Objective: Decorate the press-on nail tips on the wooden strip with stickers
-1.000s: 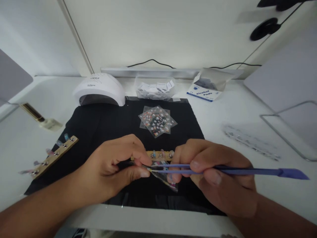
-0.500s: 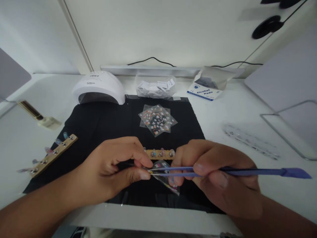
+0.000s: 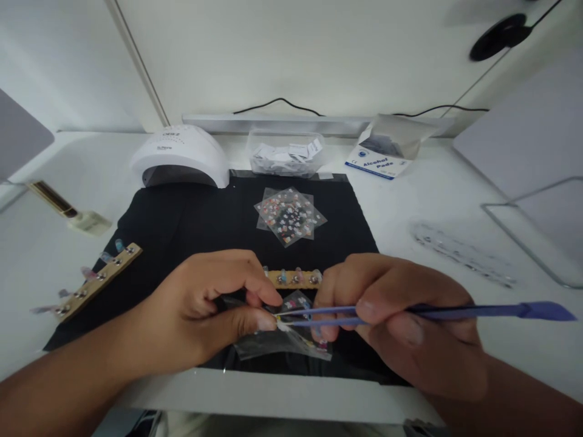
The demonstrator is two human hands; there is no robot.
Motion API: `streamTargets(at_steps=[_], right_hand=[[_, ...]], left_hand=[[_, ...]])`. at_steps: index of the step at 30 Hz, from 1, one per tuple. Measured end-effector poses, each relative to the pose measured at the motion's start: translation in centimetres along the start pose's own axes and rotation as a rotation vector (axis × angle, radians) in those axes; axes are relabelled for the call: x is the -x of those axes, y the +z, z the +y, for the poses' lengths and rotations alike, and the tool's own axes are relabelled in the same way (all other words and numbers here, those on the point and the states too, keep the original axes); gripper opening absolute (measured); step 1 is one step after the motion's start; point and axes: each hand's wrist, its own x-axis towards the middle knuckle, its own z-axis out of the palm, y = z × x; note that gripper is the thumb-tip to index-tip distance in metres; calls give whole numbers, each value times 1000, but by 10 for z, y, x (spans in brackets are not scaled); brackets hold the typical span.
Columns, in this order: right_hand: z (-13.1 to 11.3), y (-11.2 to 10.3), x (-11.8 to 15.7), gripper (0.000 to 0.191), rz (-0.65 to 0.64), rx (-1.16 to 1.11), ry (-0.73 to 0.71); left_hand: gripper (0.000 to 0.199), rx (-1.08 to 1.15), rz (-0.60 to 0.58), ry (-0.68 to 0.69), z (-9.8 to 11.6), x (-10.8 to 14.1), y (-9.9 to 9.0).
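My right hand (image 3: pixel 410 328) is closed around purple tweezers (image 3: pixel 469 312), their tips pointing left to my left fingertips. Between the tweezer tips is a tiny yellow and white piece, too small to make out well. My left hand (image 3: pixel 223 309) pinches a clear sticker sheet (image 3: pixel 259 346) with thumb and forefinger. Small coloured stickers show on the sheet's right part, near my right fingertips; the left part is partly hidden by my left hand. Just behind the hands lies a wooden strip (image 3: pixel 289 280) holding several small nail tips, its ends partly covered.
A black mat (image 3: pixel 195 224) bears a stack of clear sticker sheets (image 3: pixel 289 215). Left stand a second nail-tip strip (image 3: pixel 102 282) and a polish bottle (image 3: pixel 88 223). Along the back are a white nail lamp (image 3: pixel 182 155), a plastic tub (image 3: pixel 286 152) and an alcohol pads box (image 3: pixel 387 149).
The clear sheet has swung out flatter, so more of it shows below my left hand. The tweezers stay at my left fingertips. The view has shifted slightly.
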Motion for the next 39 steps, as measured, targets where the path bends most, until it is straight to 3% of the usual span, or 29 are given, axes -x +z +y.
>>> streamTargets(at_steps=[5,12,16,39], right_hand=[[0,0,0,18,9,10,7],[0,-1,-1,17,13,11,0],[2,0,-1,17,1,-4,-8],[-1,-4,0,19,-28,43,31]], left_hand=[[12,62,-10,-41,1,1,1],[13,249,-34,-224,3,3,0],[9,222,-32,-259,4,4,-1],[7,-4,-215,-70,5,0,-10]])
